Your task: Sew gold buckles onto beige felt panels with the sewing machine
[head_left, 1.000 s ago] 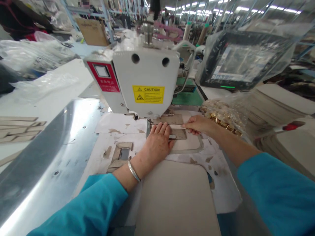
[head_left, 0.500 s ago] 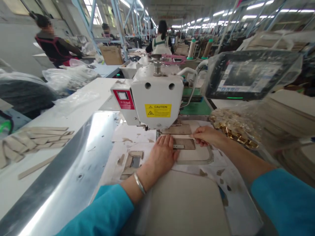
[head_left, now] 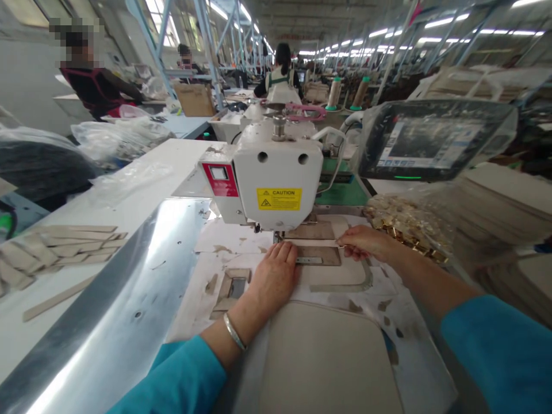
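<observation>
My left hand (head_left: 275, 277) lies flat, fingers extended, with its fingertips at the left end of a narrow beige strap (head_left: 314, 243), just below the needle area of the white sewing machine (head_left: 282, 167). At the strap's other end, my right hand (head_left: 363, 242) pinches it between thumb and fingers. The strap runs in a gap between two brown template plates (head_left: 313, 230). Beneath them is a light beige piece (head_left: 351, 272) with a rounded corner. Closer to me lies a large beige panel (head_left: 332, 351).
A beige frame-shaped piece (head_left: 224, 296) sits left of my hand. Several beige straps (head_left: 64, 247) lie on the left table. Gold metal buckles (head_left: 416, 241) in plastic and stacked beige panels (head_left: 500, 201) are on the right, below a control screen (head_left: 431, 141). Co-workers sit beyond.
My left hand has slid a little left along the strap, uncovering more of the lower plate. My right hand keeps its pinch in nearly the same place. The view has shifted slightly.
</observation>
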The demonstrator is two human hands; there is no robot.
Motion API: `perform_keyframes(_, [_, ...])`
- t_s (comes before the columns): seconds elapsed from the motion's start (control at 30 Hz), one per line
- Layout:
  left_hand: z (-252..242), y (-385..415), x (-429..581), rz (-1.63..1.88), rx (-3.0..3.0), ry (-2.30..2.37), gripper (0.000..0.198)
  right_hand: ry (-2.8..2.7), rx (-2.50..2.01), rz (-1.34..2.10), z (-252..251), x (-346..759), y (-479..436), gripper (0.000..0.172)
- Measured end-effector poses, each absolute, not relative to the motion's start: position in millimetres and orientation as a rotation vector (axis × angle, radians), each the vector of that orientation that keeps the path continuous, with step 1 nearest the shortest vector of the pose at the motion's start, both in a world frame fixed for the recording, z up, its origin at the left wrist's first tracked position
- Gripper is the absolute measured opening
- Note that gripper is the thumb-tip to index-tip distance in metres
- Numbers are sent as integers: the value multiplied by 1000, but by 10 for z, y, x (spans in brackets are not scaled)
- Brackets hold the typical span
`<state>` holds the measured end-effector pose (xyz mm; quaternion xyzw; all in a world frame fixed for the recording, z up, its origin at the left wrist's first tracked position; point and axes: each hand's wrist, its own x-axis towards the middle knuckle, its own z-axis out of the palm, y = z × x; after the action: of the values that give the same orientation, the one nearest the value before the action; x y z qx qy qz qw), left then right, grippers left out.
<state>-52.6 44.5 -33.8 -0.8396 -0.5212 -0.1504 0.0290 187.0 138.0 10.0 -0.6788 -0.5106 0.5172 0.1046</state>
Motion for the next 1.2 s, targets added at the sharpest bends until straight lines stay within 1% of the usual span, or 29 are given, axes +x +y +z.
perform_keyframes(0.1, [-332, 455, -505, -464, -2587, -1585, 36, -1553, -2008, 1438, 57, 1894, 1368, 17])
perform_keyframes(0.3, [-314, 464, -556, -457, -2580, -1581, 32, -1603, -2016, 1342, 41, 1838, 1338, 16])
perform_keyframes(0.47, [-285, 470, -754, -458, -2612, -1589, 33, -1522, -2025, 1379, 93, 1613, 1315, 18])
perform_keyframes(0.6, [-265, 462, -940, -461, -2614, -1610, 30, -1516, -2024, 1375, 97, 1420, 1308, 21])
perform_keyframes(0.87, [-225, 415, -1275, -476, -2591, -1650, 28, -1548, -1996, 1411, -17, 1104, 1360, 17])
perform_keyframes(1.2, [-193, 354, -1670, -505, -2559, -1673, 31, -1569, -1944, 1473, 93, 638, 1321, 17])
